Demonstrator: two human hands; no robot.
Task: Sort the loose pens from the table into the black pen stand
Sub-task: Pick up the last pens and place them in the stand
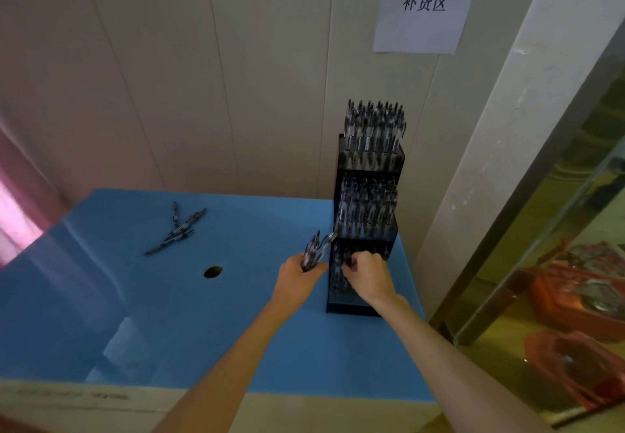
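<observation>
A tall black pen stand (341,169) with three stepped tiers stands at the right rear of the blue table (189,314). Its top and middle tiers are packed with pens. My left hand (297,280) grips a bundle of pens (316,250), held upright just left of the stand's lowest tier. My right hand (367,273) is at the front of that lowest tier, fingers curled round a pen (345,260) among its holes. Several loose pens (177,229) lie crossed on the table at the far left.
A round hole (213,271) is cut in the tabletop left of my hands. A paper sign (424,15) hangs on the panelled wall behind. To the right, below a pillar, red baskets (575,297) sit on the floor.
</observation>
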